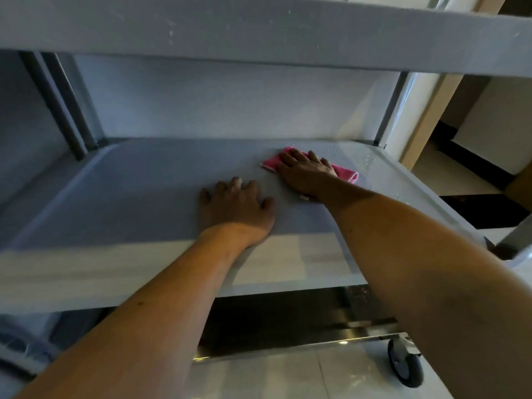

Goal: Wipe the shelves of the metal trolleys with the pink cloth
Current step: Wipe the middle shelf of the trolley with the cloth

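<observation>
Both forearms entered from the bottom edge, reaching forward over the front lip of the trolley's middle shelf. Below them, a castor wheel stood on pale floor tiles, with the bright metal edge of a lower shelf just above it.

Left hand: held nothing. It lay palm down on the bare shelf near the front centre, fingers slightly bent, probably bracing the body.

Right hand: further in and to the right, flat on the pink cloth, fingers extended and pressing rather than curled round it. Cloth lay toward the back right of the shelf, showing at both sides of the hand. Water droplets were visible on the shelf just beyond the cloth, near the right rim.

Handling, judged: cloth looked soft, thin and light, likely damp. It should slide easily under a flat palm on wet metal and may bunch or slip out if pressure falls only on one edge. Best taken under the spread palm at its middle, or pinched at a folded edge to lift it. Shelf appeared rigid with a raised rim, so water could collect in the corners.

Beyond: back panel of the trolley, and the upper shelf overhead.

Writing: no brand, label or legible text seen anywhere.
</observation>
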`<state>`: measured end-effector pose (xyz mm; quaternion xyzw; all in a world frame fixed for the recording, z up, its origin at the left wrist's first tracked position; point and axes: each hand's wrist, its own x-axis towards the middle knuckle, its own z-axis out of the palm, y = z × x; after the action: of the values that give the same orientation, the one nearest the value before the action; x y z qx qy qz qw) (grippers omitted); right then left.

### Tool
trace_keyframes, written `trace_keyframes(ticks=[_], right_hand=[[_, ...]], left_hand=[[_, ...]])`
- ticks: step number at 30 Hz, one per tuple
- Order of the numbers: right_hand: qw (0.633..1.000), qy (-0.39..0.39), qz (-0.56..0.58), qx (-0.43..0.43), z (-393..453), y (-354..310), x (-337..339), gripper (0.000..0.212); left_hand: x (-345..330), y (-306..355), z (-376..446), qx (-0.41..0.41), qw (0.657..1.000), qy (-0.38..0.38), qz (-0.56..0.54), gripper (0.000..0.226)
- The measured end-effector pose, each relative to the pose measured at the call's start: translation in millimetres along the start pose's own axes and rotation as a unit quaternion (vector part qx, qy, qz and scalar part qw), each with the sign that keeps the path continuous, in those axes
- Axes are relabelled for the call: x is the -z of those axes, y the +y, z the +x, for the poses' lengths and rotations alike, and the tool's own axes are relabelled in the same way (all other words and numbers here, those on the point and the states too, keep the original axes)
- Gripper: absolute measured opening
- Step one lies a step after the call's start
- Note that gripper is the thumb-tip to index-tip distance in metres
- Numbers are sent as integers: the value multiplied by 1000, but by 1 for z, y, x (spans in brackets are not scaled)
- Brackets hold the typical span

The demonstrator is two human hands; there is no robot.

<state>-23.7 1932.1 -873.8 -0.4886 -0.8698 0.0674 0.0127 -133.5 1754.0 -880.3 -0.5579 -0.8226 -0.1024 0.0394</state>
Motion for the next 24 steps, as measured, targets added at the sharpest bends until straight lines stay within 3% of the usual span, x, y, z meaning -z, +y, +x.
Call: trace_keyframes(ticks=[7,24], right_hand=[[1000,-1,-1,-6,31,5,2,66],[999,16,17,-30,55,26,11,66]], left_hand=[[-3,0,0,0,1000,15,5,39],[0,2,-2,20,1000,-11,-4,53]])
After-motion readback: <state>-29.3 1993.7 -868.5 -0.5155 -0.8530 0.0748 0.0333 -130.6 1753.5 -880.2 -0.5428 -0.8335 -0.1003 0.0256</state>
